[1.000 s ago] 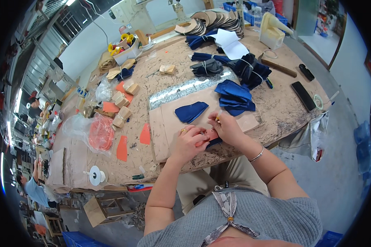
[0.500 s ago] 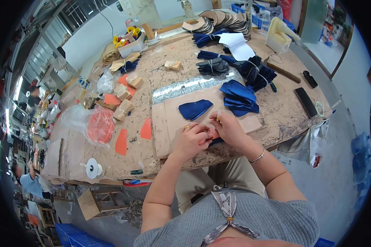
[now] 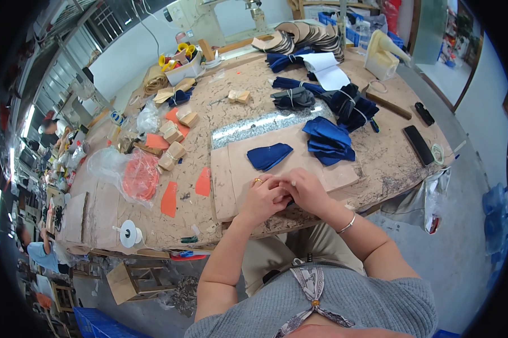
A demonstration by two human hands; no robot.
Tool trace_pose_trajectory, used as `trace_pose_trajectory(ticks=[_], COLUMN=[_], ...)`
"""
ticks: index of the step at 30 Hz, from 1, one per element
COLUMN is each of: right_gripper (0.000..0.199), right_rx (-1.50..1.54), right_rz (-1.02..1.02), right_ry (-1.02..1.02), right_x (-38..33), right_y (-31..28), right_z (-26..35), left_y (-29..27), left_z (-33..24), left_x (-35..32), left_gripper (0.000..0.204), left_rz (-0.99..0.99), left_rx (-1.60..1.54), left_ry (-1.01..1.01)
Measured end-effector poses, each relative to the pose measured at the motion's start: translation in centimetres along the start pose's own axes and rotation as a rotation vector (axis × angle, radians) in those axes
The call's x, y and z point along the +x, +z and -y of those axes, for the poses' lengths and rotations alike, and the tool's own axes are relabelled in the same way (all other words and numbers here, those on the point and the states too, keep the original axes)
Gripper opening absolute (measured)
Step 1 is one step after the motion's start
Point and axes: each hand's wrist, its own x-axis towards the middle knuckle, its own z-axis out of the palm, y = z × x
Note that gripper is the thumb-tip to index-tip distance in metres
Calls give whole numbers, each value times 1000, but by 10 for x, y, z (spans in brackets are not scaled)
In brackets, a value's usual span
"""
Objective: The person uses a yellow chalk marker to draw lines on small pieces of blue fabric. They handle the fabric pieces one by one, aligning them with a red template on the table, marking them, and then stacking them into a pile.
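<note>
Left hand (image 3: 263, 198): fingers curled, meets right hand; contents hidden.
Right hand (image 3: 303, 190): closed, grip unclear.
Blue fabric piece (image 3: 269, 156): 12 o'clock, on board (image 3: 327, 174).
Clear bag (image 3: 124, 172): 9 o'clock, orange pieces inside.

I am pressing my left hand (image 3: 263, 197) and my right hand (image 3: 304, 191) together over a small dark blue piece (image 3: 288, 201) that is mostly hidden under my fingers (image 3: 276, 183), at the near edge of the tan board (image 3: 231, 169) lying on the bench (image 3: 389, 163). Just beyond my hands a folded blue fabric piece (image 3: 269, 156) is resting on the same board, and a stack of blue pieces (image 3: 328, 141) is sitting to its right. Two orange cutouts (image 3: 203, 181) are lying on the bench to my left, near a clear bag of orange pieces (image 3: 138, 174).
</note>
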Motion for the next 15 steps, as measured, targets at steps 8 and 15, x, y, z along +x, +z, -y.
trace_pose_trajectory(ticks=[8, 15], right_gripper=[16, 38], right_rx=[151, -102], right_rz=[-115, 200], right_ry=[375, 233], right_x=[5, 2], right_y=[-27, -19], right_z=[-13, 4], left_y=[-8, -5], left_z=[-7, 8], left_x=[2, -5], left_gripper=[26, 26], left_rz=[-90, -469], left_rx=[-55, -290], left_ry=[-22, -274])
